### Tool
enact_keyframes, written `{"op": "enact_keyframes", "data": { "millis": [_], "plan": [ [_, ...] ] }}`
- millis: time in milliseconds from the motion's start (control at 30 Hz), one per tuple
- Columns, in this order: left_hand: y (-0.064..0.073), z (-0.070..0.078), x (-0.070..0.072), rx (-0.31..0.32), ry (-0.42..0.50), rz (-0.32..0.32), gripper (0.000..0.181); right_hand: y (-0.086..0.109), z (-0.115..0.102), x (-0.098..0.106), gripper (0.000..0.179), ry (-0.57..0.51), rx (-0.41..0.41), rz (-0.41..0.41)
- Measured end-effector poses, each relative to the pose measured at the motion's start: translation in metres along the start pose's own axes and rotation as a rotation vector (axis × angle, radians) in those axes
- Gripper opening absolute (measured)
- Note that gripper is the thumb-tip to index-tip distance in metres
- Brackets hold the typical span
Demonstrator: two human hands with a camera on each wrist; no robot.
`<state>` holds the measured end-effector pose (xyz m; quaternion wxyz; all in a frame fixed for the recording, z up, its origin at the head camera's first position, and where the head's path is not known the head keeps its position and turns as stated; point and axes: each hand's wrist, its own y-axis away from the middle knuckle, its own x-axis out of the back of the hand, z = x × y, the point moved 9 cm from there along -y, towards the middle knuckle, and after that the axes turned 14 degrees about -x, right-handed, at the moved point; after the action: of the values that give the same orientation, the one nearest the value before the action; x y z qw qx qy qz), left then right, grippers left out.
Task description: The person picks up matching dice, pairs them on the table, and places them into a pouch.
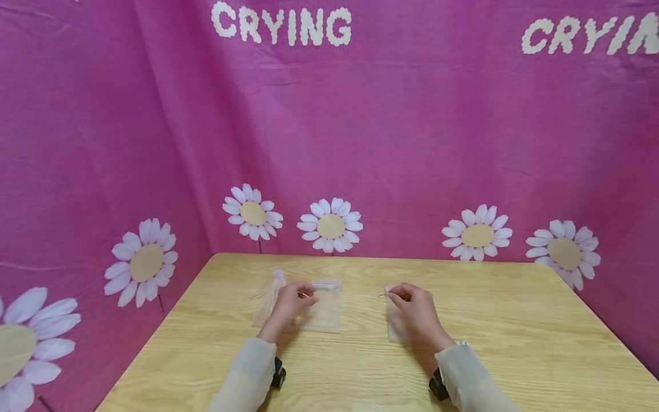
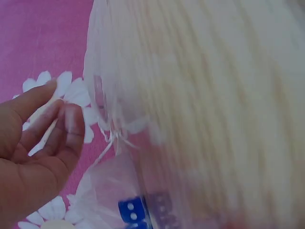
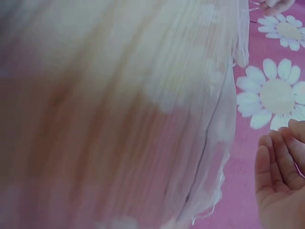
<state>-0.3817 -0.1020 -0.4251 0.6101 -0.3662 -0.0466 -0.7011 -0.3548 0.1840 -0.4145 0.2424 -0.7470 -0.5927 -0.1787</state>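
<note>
Over the flat sheer drawstring bag (image 1: 326,315) in the middle hovers my left hand (image 1: 293,297), its thumb and fingertips apart with nothing between them. Beside it, on the left, lies a second sheer bag (image 1: 270,294) with its neck drawn together. Through its mesh, a blue die (image 2: 132,210) with white dots shows in the left wrist view. My right hand (image 1: 417,306) is above the top of another flat sheer bag (image 1: 395,323), partly covering it. The right wrist view shows this hand's fingers (image 3: 276,164) loosely bent and apart from the bag; nothing can be seen in them.
The bags lie on a light wooden table (image 1: 360,377). A pink cloth (image 1: 401,143) with printed daisies and white lettering hangs behind the table and along its left side. Each wrist carries a dark strapped-on device (image 1: 278,373).
</note>
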Motion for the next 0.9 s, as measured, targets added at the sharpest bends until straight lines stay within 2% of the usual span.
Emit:
{"op": "enact_keyframes", "data": {
  "millis": [200,433,700,900],
  "plan": [
    [0.002,0.001,-0.011,-0.004,-0.081,-0.099,0.033,0.002,0.010,0.010,0.009,0.015,-0.018,0.000],
    [0.000,0.005,-0.023,-0.045,-0.160,-0.185,0.040,0.005,0.015,0.021,0.010,0.004,-0.046,-0.002],
    [0.000,0.009,-0.033,-0.079,-0.260,-0.259,0.029,0.008,0.023,0.031,0.014,0.015,-0.073,-0.019],
    [0.002,0.013,-0.034,-0.080,-0.338,-0.296,0.019,0.013,0.032,0.047,0.013,0.059,-0.025,0.006]
  ]
}}
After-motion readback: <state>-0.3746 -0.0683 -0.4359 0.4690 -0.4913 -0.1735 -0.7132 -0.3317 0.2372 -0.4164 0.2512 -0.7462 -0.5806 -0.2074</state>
